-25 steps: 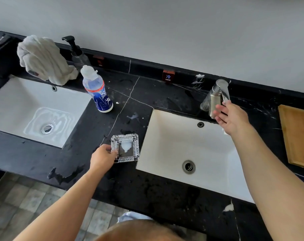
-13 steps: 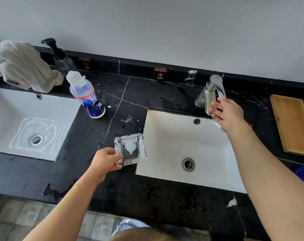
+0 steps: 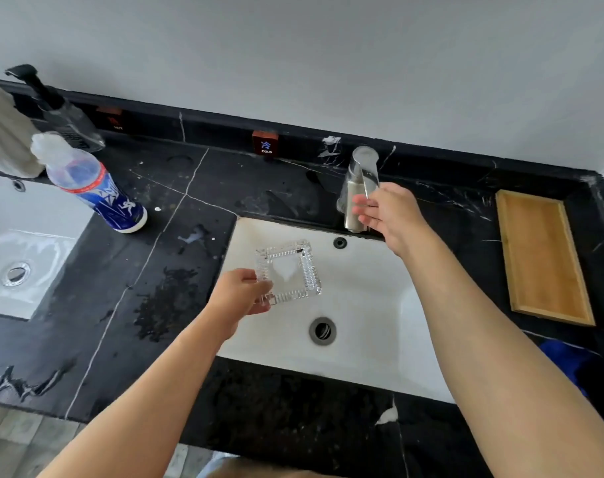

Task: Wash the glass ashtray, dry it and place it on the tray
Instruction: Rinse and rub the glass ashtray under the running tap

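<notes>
My left hand [image 3: 240,294] grips the near-left corner of the square cut-glass ashtray [image 3: 291,267], which holds a white blob of soap in its middle. I hold it above the left part of the white right-hand sink [image 3: 369,343]. My right hand [image 3: 386,212] rests on the lever of the steel faucet [image 3: 357,188] behind that sink, fingers lying along it. No water runs from the spout. The wooden tray [image 3: 542,253] lies on the black counter at the far right, with nothing on it.
A blue-labelled detergent bottle [image 3: 93,188] stands left of the sink, a black pump dispenser [image 3: 59,112] and a white towel [image 3: 4,136] behind it. A second sink [image 3: 21,257] is at far left. A blue cloth [image 3: 566,360] lies below the tray. The counter is wet.
My left hand lifted the ashtray off the counter and carried it right, over the sink basin. My right hand stayed on the faucet lever.
</notes>
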